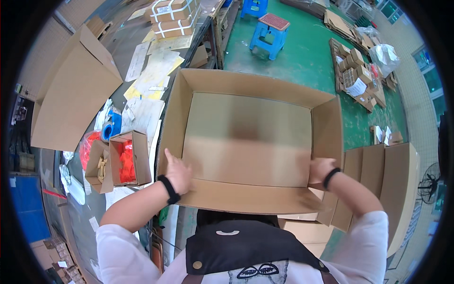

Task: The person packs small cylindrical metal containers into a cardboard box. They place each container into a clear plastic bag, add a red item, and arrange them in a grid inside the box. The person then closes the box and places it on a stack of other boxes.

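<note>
A large open cardboard box [255, 199] is in front of me, its bare brown bottom showing and shadowed in the middle. My left hand [177, 171] grips its left wall near the close corner, with one finger stretched up along the cardboard. On the opposite side my right hand [322, 169] is closed on the right wall; part of its fingers is hidden. Each wrist wears a black band. The box tilts slightly, its left side beside the edge of a workbench [113, 213].
On the bench are a small carton with red pieces [126, 163], blue tape [111, 124], papers [153, 71], strapped boxes [172, 19] and a big carton [78, 94]. Cartons [395, 189] stand at right. Blue stools [269, 38] and a loaded pallet [357, 75] stand on the green floor.
</note>
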`<action>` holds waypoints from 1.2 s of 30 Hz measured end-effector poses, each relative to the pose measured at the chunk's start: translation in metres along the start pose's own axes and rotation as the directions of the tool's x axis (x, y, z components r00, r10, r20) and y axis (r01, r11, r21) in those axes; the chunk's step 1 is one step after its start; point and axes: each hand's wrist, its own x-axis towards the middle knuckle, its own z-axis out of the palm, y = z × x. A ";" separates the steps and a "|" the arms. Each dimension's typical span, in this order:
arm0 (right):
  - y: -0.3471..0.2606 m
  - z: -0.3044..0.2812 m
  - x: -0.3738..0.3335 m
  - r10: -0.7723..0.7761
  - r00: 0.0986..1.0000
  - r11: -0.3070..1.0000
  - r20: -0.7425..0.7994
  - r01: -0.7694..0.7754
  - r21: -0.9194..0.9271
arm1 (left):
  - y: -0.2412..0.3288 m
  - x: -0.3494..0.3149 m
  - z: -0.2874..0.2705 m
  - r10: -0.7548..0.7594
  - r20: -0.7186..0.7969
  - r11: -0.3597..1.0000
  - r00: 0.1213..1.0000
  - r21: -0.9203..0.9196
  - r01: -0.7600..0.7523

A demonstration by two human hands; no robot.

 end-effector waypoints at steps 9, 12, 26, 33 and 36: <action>-0.095 0.022 0.039 -0.076 0.939 0.986 -0.335 0.121 0.115 | 0.016 0.153 0.069 -0.444 0.244 0.170 0.862 -0.922 0.348; -0.094 0.041 0.049 -0.080 0.909 0.989 -0.408 0.123 0.080 | 0.027 0.158 0.081 -0.496 0.237 0.093 0.836 -0.942 0.322; 0.031 0.038 -0.003 0.349 0.693 0.444 -0.631 0.471 0.762 | -0.102 -0.148 0.019 -0.544 -0.482 -0.262 0.687 -0.681 -0.684; 0.031 0.039 -0.005 0.338 0.794 0.260 -0.505 0.437 0.861 | -0.180 -0.242 0.145 -0.832 -0.310 -0.166 0.460 -0.652 -0.740; 0.032 0.046 -0.001 0.298 0.827 0.310 -0.477 0.389 0.868 | -0.198 -0.247 0.125 -0.948 -0.127 -0.196 0.291 -0.486 -0.851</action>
